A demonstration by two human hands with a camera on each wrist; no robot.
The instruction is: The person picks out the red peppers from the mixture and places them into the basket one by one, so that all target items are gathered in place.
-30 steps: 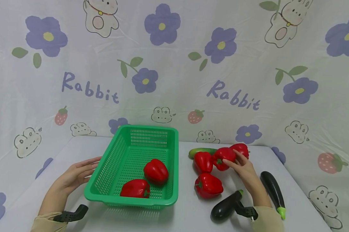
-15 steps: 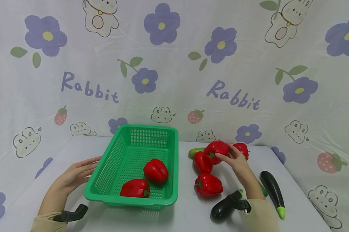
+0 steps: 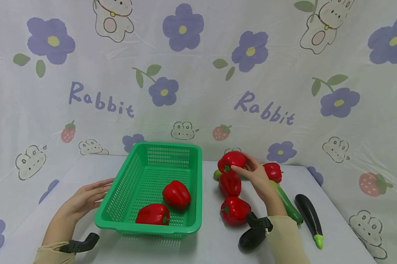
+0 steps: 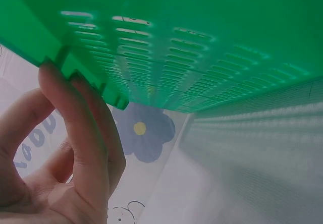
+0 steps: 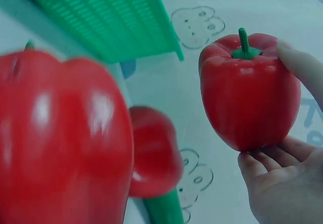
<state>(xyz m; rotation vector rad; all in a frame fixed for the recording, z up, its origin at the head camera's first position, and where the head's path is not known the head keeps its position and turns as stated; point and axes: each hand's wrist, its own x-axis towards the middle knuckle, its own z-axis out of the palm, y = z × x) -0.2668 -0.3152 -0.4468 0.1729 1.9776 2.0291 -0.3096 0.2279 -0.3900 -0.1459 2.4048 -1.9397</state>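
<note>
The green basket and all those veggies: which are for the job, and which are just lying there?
Probably in the job:
the red pepper in the right hand
the green basket beside the left hand
two red peppers inside it
maybe three loose peppers

Seemingly just lying about:
two dark eggplants
two green cucumbers

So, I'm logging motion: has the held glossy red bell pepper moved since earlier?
Yes: in the head view, the held pepper has moved left and up, nearer the green perforated plastic basket.
</note>
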